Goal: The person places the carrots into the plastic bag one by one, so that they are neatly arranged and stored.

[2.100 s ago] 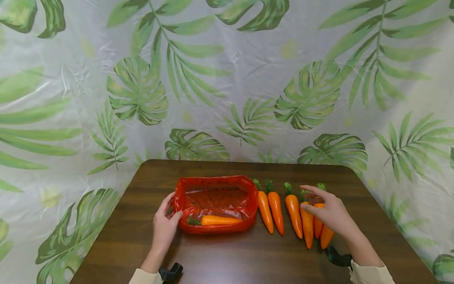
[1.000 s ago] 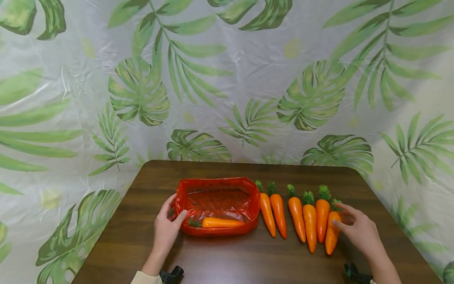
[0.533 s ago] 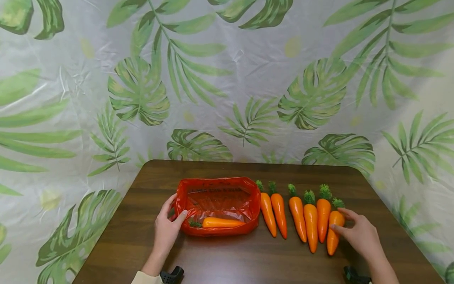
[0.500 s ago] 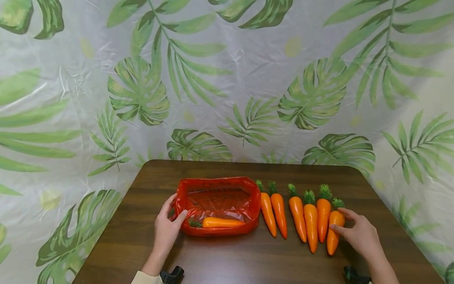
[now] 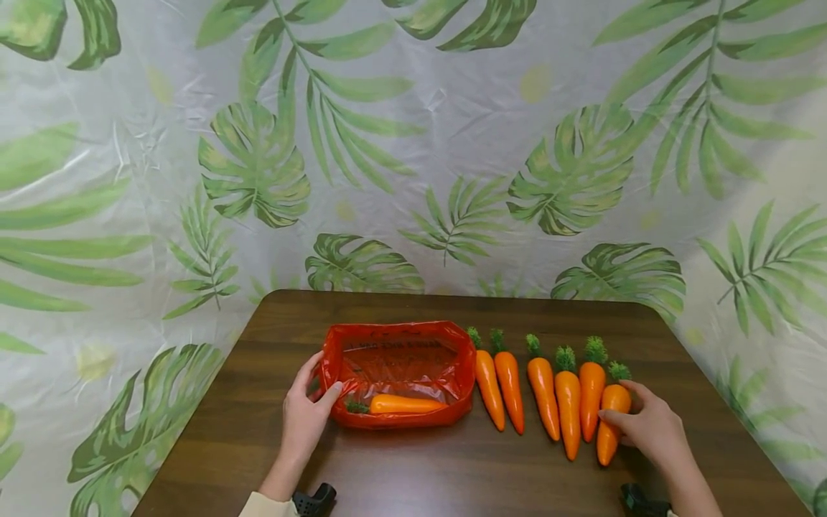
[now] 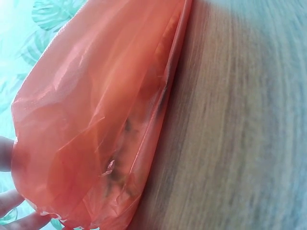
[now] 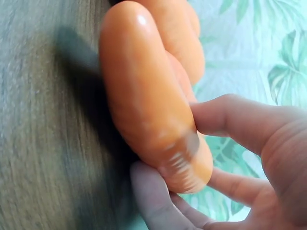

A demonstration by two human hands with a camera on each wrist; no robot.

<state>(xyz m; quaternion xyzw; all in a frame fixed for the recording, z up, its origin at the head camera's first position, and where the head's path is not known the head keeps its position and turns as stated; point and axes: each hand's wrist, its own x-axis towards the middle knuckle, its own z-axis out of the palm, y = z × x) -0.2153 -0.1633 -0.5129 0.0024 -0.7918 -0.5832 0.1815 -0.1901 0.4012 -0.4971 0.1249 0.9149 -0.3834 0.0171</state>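
A thin red plastic bag [image 5: 402, 361] lies on the left half of the desk [image 5: 452, 467], its mouth spread into a rough oblong with soft, crumpled edges. Its film is glossy and partly see-through, with dark lettering on the far wall too faint to read; the left wrist view shows long creases running through it. The left hand [image 5: 306, 413] grips the bag's left edge, thumb over the rim and fingers along the outside. Inside, against the near wall, one orange carrot [image 5: 403, 404] lies crosswise, its dark green top toward the left hand. To the right of the bag, six more carrots lie in an uneven row, all smooth, shiny cones that taper toward the near side of the desk, with frizzy green tufts [image 5: 595, 350] at their broad ends. The right hand [image 5: 652, 429] pinches the rightmost carrot [image 5: 609, 441] between thumb and fingers near its thick end; up close its skin looks waxy, with pale ridged marks near the fingers and a bright highlight on the rounded tip. The five other carrots [image 5: 543, 398] lie between it and the bag. The desk has dark brown streaked wood grain, a dull sheen and rounded far corners. Behind it hangs a wrinkled, faintly glossy pale sheet [image 5: 465, 129] printed with broad split leaves and feathery fronds.
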